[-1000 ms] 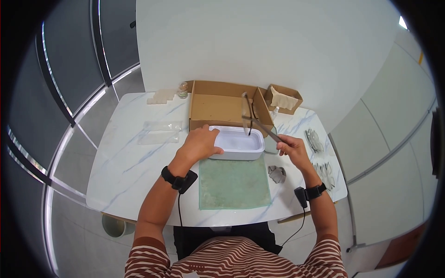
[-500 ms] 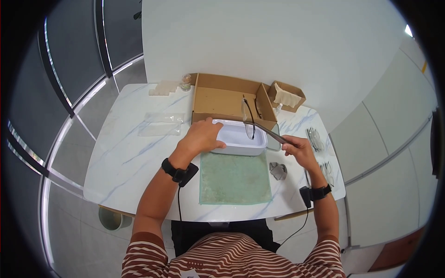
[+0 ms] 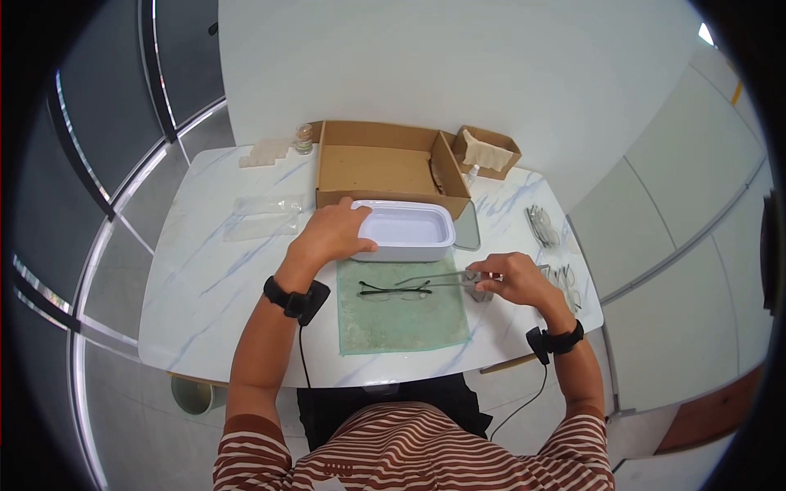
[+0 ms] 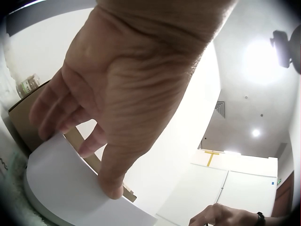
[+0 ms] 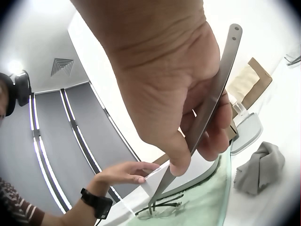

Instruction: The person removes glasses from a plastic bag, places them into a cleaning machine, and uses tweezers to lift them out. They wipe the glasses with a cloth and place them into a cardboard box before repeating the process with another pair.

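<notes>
My left hand grips the left end of a white tub with a grey base, thumb on its near side and fingers over the far rim. In my right hand is a pair of metal tweezers, pinched between thumb and fingers. Their tips point left, close over black-armed eyeglasses. The glasses lie on a green cloth in front of the tub. A crumpled grey cloth sits beneath my right hand in the head view, partly hidden by it.
Behind the tub stands a cardboard box with dark glasses at its right side. A smaller box holds beige cloth. A grey-rimmed lid lies right of the tub. More glasses lie at the right; clear plastic sleeves lie left.
The glasses hung from the tweezers over the tub; now they lie on the green cloth. My right hand has come down and nearer. The left hand keeps its grip on the tub.
</notes>
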`<state>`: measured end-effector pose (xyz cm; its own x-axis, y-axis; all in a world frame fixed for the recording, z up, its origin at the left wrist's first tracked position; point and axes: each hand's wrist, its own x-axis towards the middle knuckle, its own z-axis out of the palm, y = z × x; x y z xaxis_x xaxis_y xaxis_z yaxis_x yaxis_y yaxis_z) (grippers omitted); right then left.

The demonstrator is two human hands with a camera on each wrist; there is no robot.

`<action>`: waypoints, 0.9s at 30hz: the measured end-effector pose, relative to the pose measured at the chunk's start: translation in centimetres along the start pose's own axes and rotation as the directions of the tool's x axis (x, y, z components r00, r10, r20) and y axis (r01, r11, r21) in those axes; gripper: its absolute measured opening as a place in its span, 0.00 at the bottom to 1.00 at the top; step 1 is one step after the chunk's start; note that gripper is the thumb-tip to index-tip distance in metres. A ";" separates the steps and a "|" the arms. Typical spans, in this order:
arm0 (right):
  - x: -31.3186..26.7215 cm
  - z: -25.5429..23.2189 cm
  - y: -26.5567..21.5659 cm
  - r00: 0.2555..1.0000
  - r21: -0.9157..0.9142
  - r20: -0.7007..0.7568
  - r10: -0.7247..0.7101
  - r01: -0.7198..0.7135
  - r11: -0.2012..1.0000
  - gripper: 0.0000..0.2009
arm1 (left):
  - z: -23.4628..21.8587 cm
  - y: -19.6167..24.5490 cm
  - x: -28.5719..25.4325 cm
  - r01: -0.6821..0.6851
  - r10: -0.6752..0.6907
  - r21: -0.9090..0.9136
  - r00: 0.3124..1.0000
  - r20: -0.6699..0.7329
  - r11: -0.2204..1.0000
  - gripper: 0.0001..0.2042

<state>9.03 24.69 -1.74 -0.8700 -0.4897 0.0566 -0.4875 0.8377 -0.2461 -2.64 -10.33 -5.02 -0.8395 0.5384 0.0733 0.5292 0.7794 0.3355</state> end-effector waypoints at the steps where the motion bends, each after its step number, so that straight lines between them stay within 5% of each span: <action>1: -0.2 0.0 0.6 0.996 0.115 -0.086 0.035 -0.025 0.993 0.17 | 0.1 -0.1 0.0 0.007 -0.007 0.002 1.000 -0.009 1.000 0.33; 4: -0.6 0.3 1.1 0.943 0.308 -0.294 0.158 -0.063 0.949 0.16 | 0.1 -0.1 0.1 -0.016 0.016 -0.001 1.000 -0.021 1.000 0.32; 6: -0.3 2.5 2.4 0.648 0.651 -0.533 0.545 -0.098 0.753 0.15 | 0.1 0.0 0.1 -0.015 0.014 -0.005 0.999 -0.031 1.000 0.32; 7: -0.1 3.5 3.4 0.559 0.735 -0.518 0.647 -0.096 0.671 0.17 | -0.1 0.1 0.1 0.000 0.000 -0.011 1.000 -0.023 1.000 0.33; 8: 0.0 4.7 5.0 0.531 0.739 -0.530 0.661 -0.092 0.667 0.17 | 0.0 0.1 0.1 -0.029 0.029 0.006 0.999 -0.017 1.000 0.33; 10: 0.2 6.9 8.1 0.521 0.484 -0.588 0.619 -0.386 0.785 0.18 | 0.3 -0.1 0.1 -0.034 0.035 0.018 0.998 -0.049 0.999 0.34; 11: 0.4 7.2 8.6 0.498 0.498 -0.597 0.629 -0.384 0.777 0.18 | 0.1 0.1 0.0 -0.023 0.025 0.034 0.999 -0.044 0.999 0.35; 13: 1.1 7.7 9.3 0.571 0.312 -0.501 0.651 -0.582 0.751 0.19 | -0.1 0.3 -0.2 -0.031 0.033 0.041 0.998 -0.051 0.999 0.35; 15: 1.6 7.8 9.7 0.606 0.256 -0.446 0.659 -0.619 0.742 0.19 | -0.3 0.5 -0.8 -0.016 0.018 0.043 0.998 -0.063 0.999 0.34; 17: 2.2 7.8 9.6 0.650 0.186 -0.370 0.664 -0.648 0.738 0.18 | -0.2 1.6 -1.9 -0.067 0.088 0.079 0.952 -0.292 0.995 0.30; 19: 2.8 7.6 9.6 0.675 0.140 -0.280 0.682 -0.675 0.725 0.19 | -0.9 2.9 -3.0 -0.044 0.049 0.026 0.969 -0.241 0.999 0.27; 23: 2.5 8.1 9.2 0.705 -0.001 -0.402 0.584 -0.639 0.770 0.18 | -0.3 4.0 -5.2 -0.061 0.053 -0.068 0.991 -0.119 0.996 0.18; 25: 1.4 7.6 8.5 0.700 0.044 -0.602 0.385 -0.452 0.891 0.15 | 0.2 4.6 -6.0 -0.053 0.048 -0.071 0.996 -0.075 0.996 0.17; 26: 0.6 7.1 7.6 0.701 0.053 -0.596 0.392 -0.452 0.890 0.15 | 0.4 4.8 -6.2 -0.059 0.055 -0.074 0.997 -0.051 0.996 0.15; 27: -0.3 6.4 6.7 0.778 0.093 -0.485 0.399 -0.408 0.908 0.15 | 0.8 4.9 -6.3 -0.054 0.051 -0.070 0.998 -0.043 0.996 0.15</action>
<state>6.48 28.88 -9.63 -0.9069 0.0709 0.4153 -0.0809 0.9381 -0.3367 5.33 -9.63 -4.56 -0.8158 0.5634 0.1310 0.5640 0.7245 0.3963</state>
